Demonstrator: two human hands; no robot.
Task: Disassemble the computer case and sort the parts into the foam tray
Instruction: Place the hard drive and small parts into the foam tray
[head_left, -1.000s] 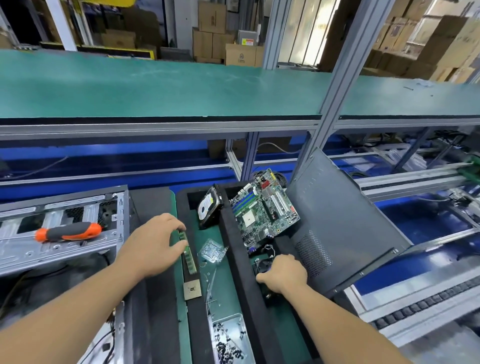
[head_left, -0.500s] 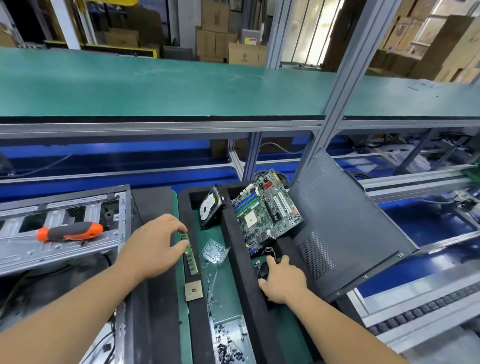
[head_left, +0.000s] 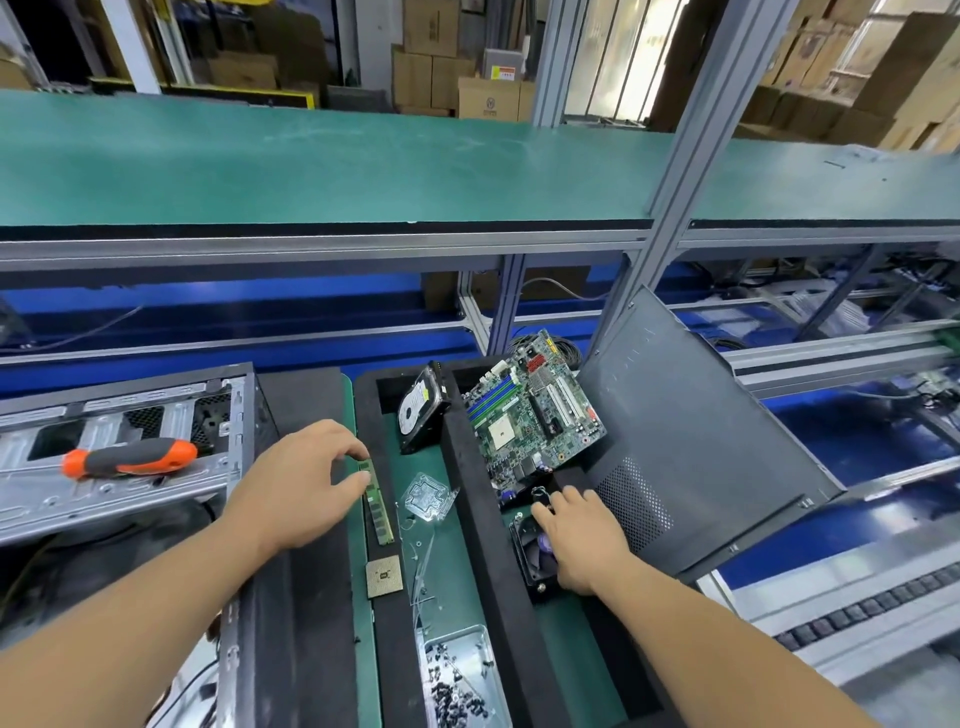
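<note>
Nearest, below the left fingers, a clear dish of screws (head_left: 457, 675) sits in the foam tray (head_left: 519, 597), with the CPU chip (head_left: 384, 575) just above it.

The left hand (head_left: 301, 483) pinches the top end of the RAM stick (head_left: 377, 506) between thumb and curled fingers; the stick lies in its slot along the tray's left wall. A clear plastic cover (head_left: 428, 496) lies just right of these fingers.

The right hand (head_left: 582, 540) rests with fairly straight fingers on the cooling fan (head_left: 530, 551) in the right compartment; whether it grips the fan I cannot tell.

Beyond the right fingers the motherboard (head_left: 535, 415) leans tilted, the side panel (head_left: 701, 441) propped to its right. The hard drive (head_left: 421, 410) stands on edge beyond the left fingers.

Left of the left hand the computer case (head_left: 119, 447) lies gutted, a screwdriver (head_left: 130, 457) resting on it.

Most of the sorting looks done; what is left inside the case is hidden.

The drive's label and the far cartons' print are too small to read.
</note>
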